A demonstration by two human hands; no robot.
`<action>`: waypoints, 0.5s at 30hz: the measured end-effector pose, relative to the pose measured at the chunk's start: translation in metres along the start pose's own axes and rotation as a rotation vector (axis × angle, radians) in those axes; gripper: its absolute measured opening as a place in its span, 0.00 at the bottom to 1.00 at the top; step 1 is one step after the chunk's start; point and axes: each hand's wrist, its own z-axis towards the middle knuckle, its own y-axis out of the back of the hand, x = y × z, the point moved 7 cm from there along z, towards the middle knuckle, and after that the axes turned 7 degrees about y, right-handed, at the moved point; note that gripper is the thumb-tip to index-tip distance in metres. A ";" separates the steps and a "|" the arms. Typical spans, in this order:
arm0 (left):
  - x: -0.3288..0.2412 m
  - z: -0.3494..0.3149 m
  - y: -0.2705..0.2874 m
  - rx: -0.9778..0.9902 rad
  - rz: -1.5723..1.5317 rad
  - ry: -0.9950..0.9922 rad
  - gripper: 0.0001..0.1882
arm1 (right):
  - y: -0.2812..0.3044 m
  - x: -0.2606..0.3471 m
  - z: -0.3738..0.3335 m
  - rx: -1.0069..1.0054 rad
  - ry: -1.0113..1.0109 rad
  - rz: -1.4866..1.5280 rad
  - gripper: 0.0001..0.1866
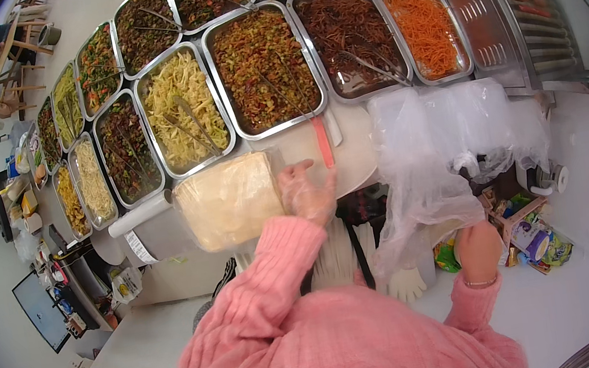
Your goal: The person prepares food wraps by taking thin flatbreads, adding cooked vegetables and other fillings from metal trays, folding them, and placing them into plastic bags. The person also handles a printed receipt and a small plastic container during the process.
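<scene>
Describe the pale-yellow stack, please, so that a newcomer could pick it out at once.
Find the steel trays of food across the top. Just below, beside the left hand, lies the pale-yellow stack in clear plastic: flat and squarish, unlike the white roll at its left.

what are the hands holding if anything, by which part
Right hand at the lower edge of the clear plastic bag: grip hidden, cannot tell. Left hand open, no hold visible.
</scene>
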 end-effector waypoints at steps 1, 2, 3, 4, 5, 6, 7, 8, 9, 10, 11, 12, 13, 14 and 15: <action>-0.001 0.007 -0.018 -0.022 0.116 -0.036 0.22 | 0.018 0.000 -0.018 -0.243 0.000 0.250 0.06; -0.006 0.016 -0.036 -0.022 0.204 -0.035 0.23 | 0.015 0.012 -0.032 -0.277 0.021 0.264 0.05; -0.010 0.031 -0.048 -0.047 0.264 -0.059 0.25 | 0.016 0.029 -0.048 -0.341 0.066 0.291 0.04; -0.004 0.045 -0.062 0.075 0.254 0.010 0.25 | 0.018 0.041 -0.061 -0.355 0.084 0.292 0.04; -0.003 0.051 -0.074 0.180 0.226 0.052 0.25 | 0.022 0.059 -0.071 -0.398 0.207 0.418 0.04; -0.004 0.054 -0.076 0.199 0.189 0.070 0.25 | 0.027 0.076 -0.077 -0.453 0.377 0.553 0.04; -0.002 0.054 -0.077 0.313 0.140 0.087 0.23 | 0.023 0.082 -0.076 -0.397 0.362 0.591 0.04; 0.000 0.049 -0.069 0.356 0.095 0.078 0.21 | 0.024 0.088 -0.077 -0.386 0.404 0.652 0.05; 0.005 0.038 -0.062 0.459 0.067 0.092 0.19 | 0.029 0.090 -0.076 -0.436 0.468 0.734 0.06; 0.010 0.021 -0.053 0.589 -0.118 0.139 0.18 | 0.024 0.085 -0.070 -0.375 0.387 0.692 0.07; 0.016 0.003 -0.042 0.760 -0.293 0.203 0.17 | 0.023 0.078 -0.064 -0.382 0.345 0.678 0.08; 0.019 -0.010 -0.023 0.879 -0.586 0.268 0.18 | 0.014 0.068 -0.057 -0.321 0.245 0.657 0.09; 0.023 -0.021 -0.002 0.993 -0.879 0.351 0.18 | 0.002 0.064 -0.051 -0.217 0.216 0.594 0.10; 0.028 -0.015 0.028 1.005 -1.005 0.301 0.19 | -0.015 0.057 -0.044 -0.047 0.137 0.519 0.11; 0.035 -0.006 0.061 1.008 -1.133 0.251 0.19 | -0.034 0.046 -0.039 0.130 0.017 0.422 0.12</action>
